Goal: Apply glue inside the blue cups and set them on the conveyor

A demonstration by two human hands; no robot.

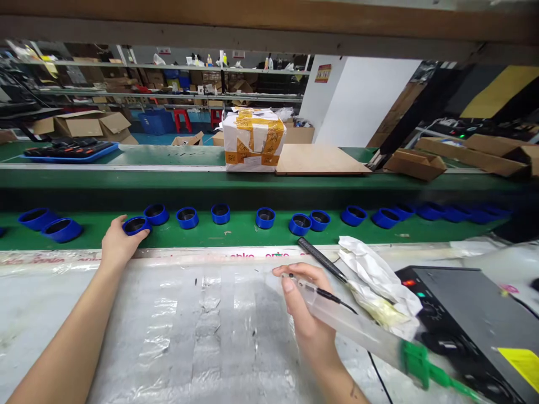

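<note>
At the near edge of the green belt [236, 238], my left hand [117, 240] has its thumb and fingers around a short, round blue cup with a dark inside [136, 225]. Another blue cup [156, 214] sits just behind it. My right hand [309, 317] is wrapped round a translucent dispensing syringe [366, 332], held over the plastic-covered worktop [177, 336]. A small switch with a black cable [330, 295] lies along the barrel, by my thumb. The syringe's green end fitting [415, 362] points to the lower right.
Several more blue cups [265, 217] stand along the belt. Right of my right hand lie crumpled white tissue [379, 280], a black-handled tool [322, 258] and a grey control box [467, 303]. A taped carton [254, 140] and a board [320, 159] rest on the ledge behind.
</note>
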